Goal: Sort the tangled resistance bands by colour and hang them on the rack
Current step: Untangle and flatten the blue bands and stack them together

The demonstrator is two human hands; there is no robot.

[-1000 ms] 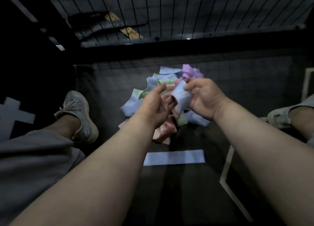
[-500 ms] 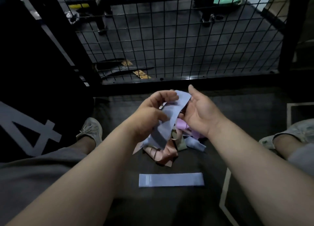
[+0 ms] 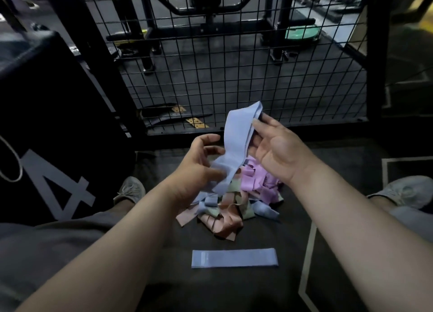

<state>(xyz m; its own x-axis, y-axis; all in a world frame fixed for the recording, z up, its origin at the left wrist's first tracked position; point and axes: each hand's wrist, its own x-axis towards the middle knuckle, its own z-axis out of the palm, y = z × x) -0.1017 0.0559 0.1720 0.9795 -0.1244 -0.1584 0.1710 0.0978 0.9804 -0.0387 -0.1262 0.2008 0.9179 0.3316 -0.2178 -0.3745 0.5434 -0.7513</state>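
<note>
A light blue resistance band (image 3: 236,145) hangs lifted above a tangled pile of bands (image 3: 234,204) in pink, purple, green and blue on the dark floor. My right hand (image 3: 274,147) pinches the band's upper end between thumb and fingers. My left hand (image 3: 201,166) grips its lower part, fingers curled around it. A second blue band (image 3: 235,258) lies flat on the floor nearer to me, apart from the pile.
A black wire mesh panel (image 3: 234,72) stands right behind the pile, gym equipment beyond it. A black box with a grey number 4 (image 3: 54,124) is at the left. My shoes (image 3: 131,191) (image 3: 407,190) flank the pile. White floor lines (image 3: 309,253) run at the right.
The blue band has been pulled up out of the pile and stretched longer between my hands. My right hand moved up to its top end. The view tilted upward.
</note>
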